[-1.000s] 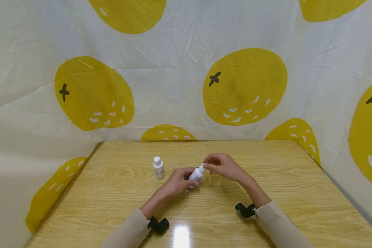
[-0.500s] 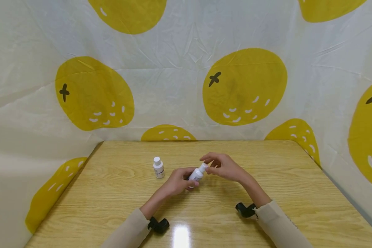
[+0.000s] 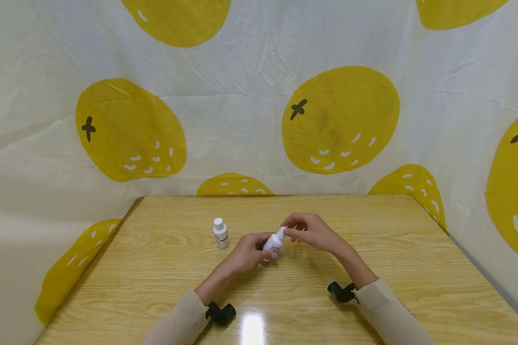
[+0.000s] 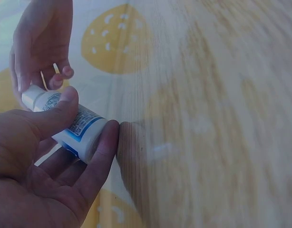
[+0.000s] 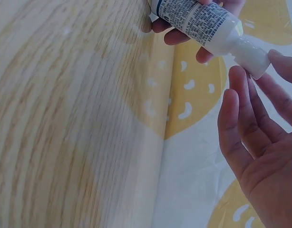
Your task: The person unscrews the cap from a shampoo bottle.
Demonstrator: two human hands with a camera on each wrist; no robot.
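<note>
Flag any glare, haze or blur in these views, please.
Head: a bright glare patch on the table near the bottom edge; left wrist: dim and hazy, the table's grain smeared; right wrist: also hazy, though the held bottle shows rows of print, too fine to read.

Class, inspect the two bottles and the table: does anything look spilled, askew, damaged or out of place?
Nothing stands out. The held bottle is tilted, but the left hand grips it while the right hand pinches its cap. The other bottle stands upright on the table. No spill or damage shows.
</note>
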